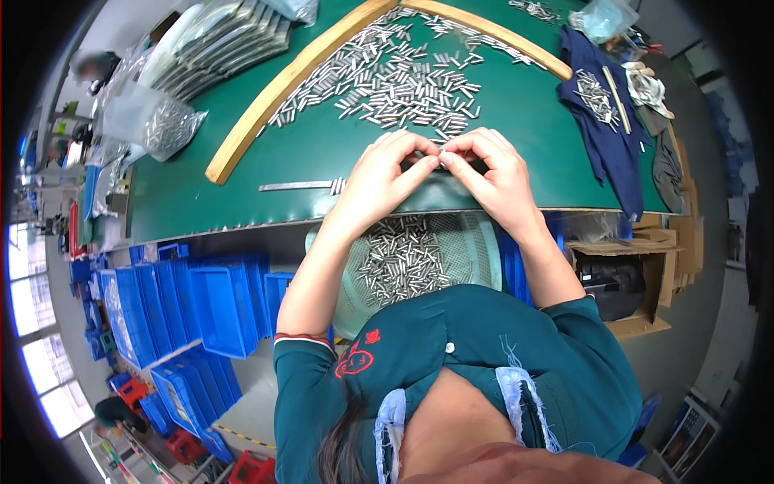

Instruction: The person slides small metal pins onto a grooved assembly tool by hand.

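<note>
My left hand (389, 173) and my right hand (493, 173) meet over the near part of the green table. Their fingertips are pinched together around a small metal pin (442, 158), which the fingers mostly cover. Just beyond lies a wide heap of short silvery metal pins (403, 87). To the left of my left hand a thin flat metal strip (297, 186) lies on the table, with several pins (337, 186) at its right end. Below my forearms, a light green basket (352, 298) holds many more metal pins (403, 260).
Two wooden bars (294, 89) (492, 36) form a corner around the heap. On the right, a dark blue cloth (592, 133) carries pins and a thin stick. Plastic bags (161, 121) sit at the left edge. Blue bins (222, 310) and a cardboard box (657, 278) stand below the table.
</note>
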The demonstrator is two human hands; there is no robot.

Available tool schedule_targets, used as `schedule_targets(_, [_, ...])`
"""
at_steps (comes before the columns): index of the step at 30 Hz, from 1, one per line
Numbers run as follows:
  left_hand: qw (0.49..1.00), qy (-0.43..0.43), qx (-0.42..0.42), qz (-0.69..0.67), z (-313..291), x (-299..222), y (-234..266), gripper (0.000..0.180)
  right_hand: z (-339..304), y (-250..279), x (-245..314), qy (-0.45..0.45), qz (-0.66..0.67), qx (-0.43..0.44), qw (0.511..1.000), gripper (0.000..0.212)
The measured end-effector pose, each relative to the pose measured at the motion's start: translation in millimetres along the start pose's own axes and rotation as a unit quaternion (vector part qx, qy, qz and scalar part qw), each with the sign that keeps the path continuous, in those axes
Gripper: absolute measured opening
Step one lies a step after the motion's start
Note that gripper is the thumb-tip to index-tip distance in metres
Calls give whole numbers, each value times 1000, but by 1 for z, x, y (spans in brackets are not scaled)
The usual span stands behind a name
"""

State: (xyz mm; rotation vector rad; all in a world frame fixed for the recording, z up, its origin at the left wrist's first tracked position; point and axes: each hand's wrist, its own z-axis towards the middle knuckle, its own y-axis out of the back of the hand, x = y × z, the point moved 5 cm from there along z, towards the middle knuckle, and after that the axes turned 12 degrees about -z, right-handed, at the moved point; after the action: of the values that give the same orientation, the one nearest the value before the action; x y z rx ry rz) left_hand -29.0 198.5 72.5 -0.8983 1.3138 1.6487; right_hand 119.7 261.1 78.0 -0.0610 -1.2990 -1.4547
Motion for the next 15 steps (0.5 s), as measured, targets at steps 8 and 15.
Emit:
schedule_targets(8, [996, 17, -53, 63, -37, 3, 11, 15, 14, 105, -78, -96, -226, -216, 945, 18])
schedule_targets(15, [992, -6, -79, 100, -52, -10, 15, 12, 18, 176, -116, -193, -314, -255, 894, 31])
